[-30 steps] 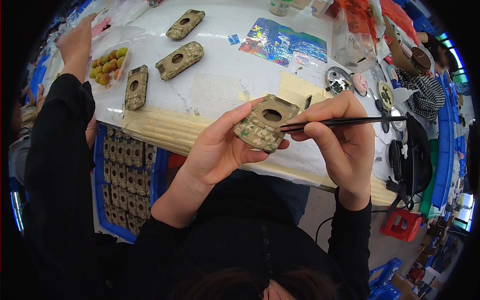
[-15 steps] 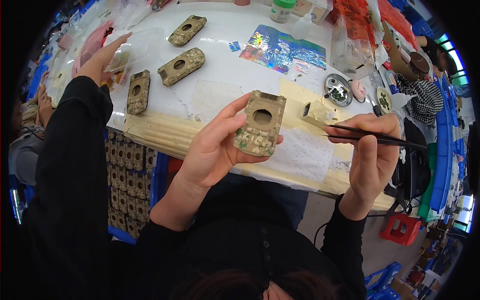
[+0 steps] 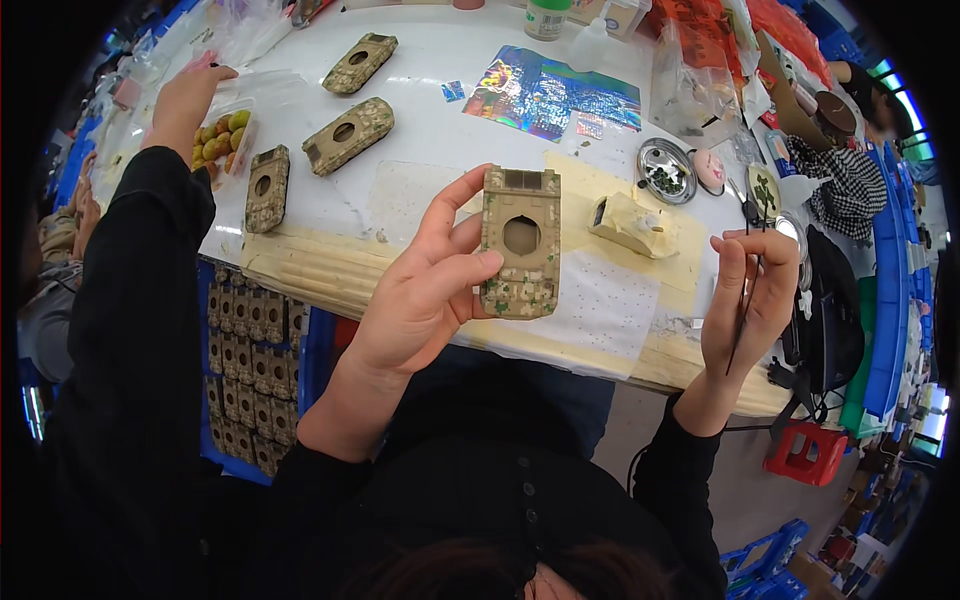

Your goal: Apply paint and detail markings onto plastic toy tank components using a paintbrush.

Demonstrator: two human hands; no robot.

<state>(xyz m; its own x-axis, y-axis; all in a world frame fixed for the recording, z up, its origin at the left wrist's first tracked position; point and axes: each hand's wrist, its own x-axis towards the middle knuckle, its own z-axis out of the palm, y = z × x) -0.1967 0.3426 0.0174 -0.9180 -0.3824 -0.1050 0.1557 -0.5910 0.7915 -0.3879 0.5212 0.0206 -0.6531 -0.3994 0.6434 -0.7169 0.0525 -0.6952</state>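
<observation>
From my end I see the left hand clamped on a camouflaged model hull, its thumb lying on top just beside the round opening. The hull is held above the near edge of the table, top side toward my camera. The right hand is well apart from it, closed on black tweezers that stand steeply between thumb and fingers — I cannot tell whether their tips meet.

Beyond the near edge, between the two hands, I make out a cream block; farther toward the right edge sits a round metal dish with dark green pieces. A shiny holographic sheet lies nearer the far edge. To the left, three similar hulls form a loose row from near edge toward far edge — beside them, another person's hand reaches past a container of fruit.
</observation>
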